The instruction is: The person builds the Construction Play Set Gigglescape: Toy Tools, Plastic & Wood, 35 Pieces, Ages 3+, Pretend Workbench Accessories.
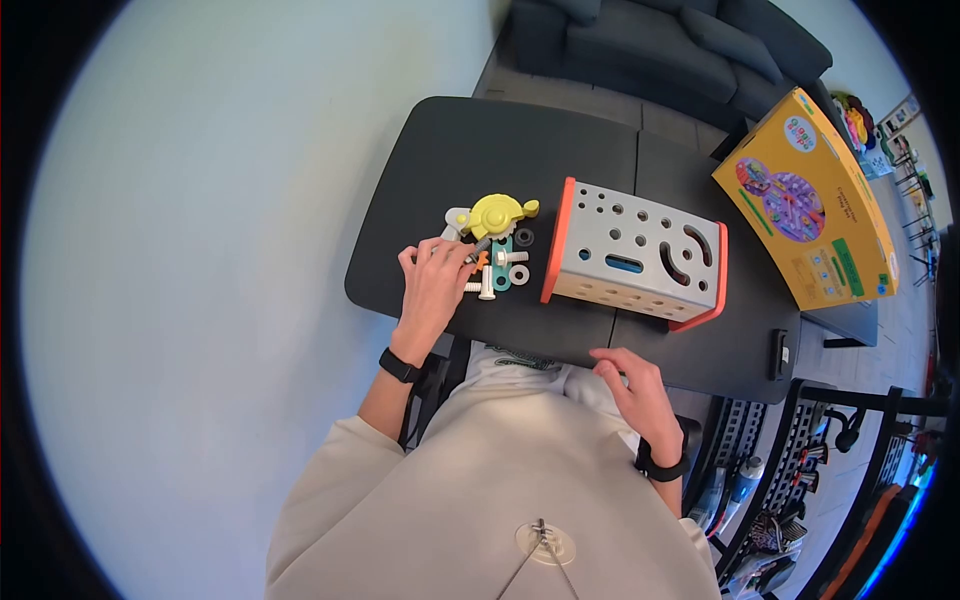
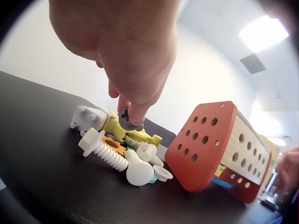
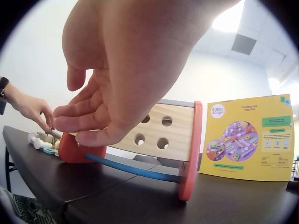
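The left hand (image 1: 436, 285) pinches a dark grey toy piece (image 2: 127, 120) between thumb and fingers, above a pile of toy parts. In that pile lie a yellow part (image 1: 495, 216), white screws (image 2: 110, 151), an orange piece (image 2: 114, 145), a teal strip (image 1: 502, 277) and a white ring (image 1: 519, 275). To the right stands a box frame (image 1: 640, 250) with red ends, a holed grey top and wooden sides. The right hand (image 1: 641, 398) hangs near the table's front edge with relaxed fingers, holding nothing.
A yellow printed carton (image 1: 820, 215) stands at the right of the dark table (image 1: 420, 160). A small black object (image 1: 779, 354) lies at the table's right front corner. Behind the table is a dark sofa (image 1: 650, 55), and a black rack stands at the lower right.
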A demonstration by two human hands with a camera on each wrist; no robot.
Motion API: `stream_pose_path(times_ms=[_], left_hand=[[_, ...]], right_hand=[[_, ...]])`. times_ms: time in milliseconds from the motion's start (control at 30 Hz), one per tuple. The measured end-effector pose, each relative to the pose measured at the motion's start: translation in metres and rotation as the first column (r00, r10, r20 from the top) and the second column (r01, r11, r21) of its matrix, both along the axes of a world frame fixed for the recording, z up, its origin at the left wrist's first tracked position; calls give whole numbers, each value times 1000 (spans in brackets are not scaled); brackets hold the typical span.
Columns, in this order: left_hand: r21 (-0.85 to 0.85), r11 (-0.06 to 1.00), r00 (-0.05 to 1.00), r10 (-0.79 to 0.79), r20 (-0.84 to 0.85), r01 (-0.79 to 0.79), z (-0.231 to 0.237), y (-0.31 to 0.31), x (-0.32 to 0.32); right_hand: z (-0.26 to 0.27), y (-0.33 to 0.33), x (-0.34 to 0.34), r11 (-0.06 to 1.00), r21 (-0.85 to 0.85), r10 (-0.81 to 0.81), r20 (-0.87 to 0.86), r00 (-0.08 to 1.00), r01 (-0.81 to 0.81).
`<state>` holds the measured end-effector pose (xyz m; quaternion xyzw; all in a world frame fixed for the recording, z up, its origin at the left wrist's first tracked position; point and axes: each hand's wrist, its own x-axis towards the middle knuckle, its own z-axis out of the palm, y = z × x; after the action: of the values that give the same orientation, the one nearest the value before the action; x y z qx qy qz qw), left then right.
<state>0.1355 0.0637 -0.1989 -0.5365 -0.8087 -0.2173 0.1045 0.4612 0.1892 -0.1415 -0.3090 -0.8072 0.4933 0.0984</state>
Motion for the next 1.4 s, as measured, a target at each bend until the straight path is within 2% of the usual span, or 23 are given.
stream_pose_path(times_ms=[100, 167, 200, 233, 300, 367, 433, 467, 500, 567, 633, 700, 833, 867, 933, 1033, 1100, 1400], left_hand=[[75, 997, 997, 5, 78, -10, 9, -9, 5], [128, 989, 895, 8, 447, -73, 14, -14, 13], [175, 979, 833, -13, 553, -100, 18, -17, 18], [173, 980, 833, -12, 553, -101, 22, -20, 26], [165, 971, 648, -14, 762, -173, 26, -27, 44], [102, 984, 489, -19, 872, -144, 35, -33, 65], [132, 989, 335, -100, 937, -74, 30, -37, 83], [103, 994, 312, -90, 946, -25, 29, -37, 92], [104, 994, 310, -91, 946, -26, 30, -36, 99], [139, 983, 349, -172, 921, 117, 35, -30, 112], [141, 980, 315, -179, 932, 138, 34, -22, 121], [153, 970, 337, -211, 918, 189, 39, -11, 127], [190, 939, 316, -280, 906, 288, 42, 5, 136], [210, 938, 323, -296, 899, 275, 37, 7, 139], [234, 933, 325, -318, 891, 273, 28, 10, 140], [211, 950, 272, -272, 923, 231, 17, 10, 136], [183, 970, 305, -226, 925, 163, 10, 11, 131], [140, 983, 336, -172, 926, 117, 0, 7, 114]], right_hand=[[1, -2, -4, 1000, -15, -7, -9, 1000, 7], [1, -3, -8, 1000, -27, -16, -20, 1000, 16], [-1, -3, -10, 1000, -18, 10, -38, 999, -11], [-2, -4, -12, 999, -11, 36, -56, 998, -37], [-6, -9, -20, 997, -1, 74, -106, 992, -75], [-8, -15, -29, 993, 11, 116, -156, 981, -115], [-9, -20, -37, 977, 68, 212, -192, 958, -203], [-7, -22, -40, 976, 68, 214, -191, 958, -205], [-5, -24, -42, 972, 88, 229, -171, 958, -217], [-6, -27, -42, 969, 110, 237, -146, 961, -222], [-15, -27, -38, 973, 176, 181, -174, 968, -150], [-13, -25, -30, 981, 167, 124, -175, 977, -95], [-19, -16, -13, 983, 178, -9, -234, 972, 51], [-20, -13, -9, 981, 184, -20, -230, 973, 63], [-22, -9, -2, 967, 127, -187, -236, 953, 222], [-26, 2, 6, 948, 110, -263, -261, 929, 300], [-30, 8, 11, 941, 122, -279, -251, 927, 316], [-37, 17, 15, 947, 13, -304, -277, 911, 320]])
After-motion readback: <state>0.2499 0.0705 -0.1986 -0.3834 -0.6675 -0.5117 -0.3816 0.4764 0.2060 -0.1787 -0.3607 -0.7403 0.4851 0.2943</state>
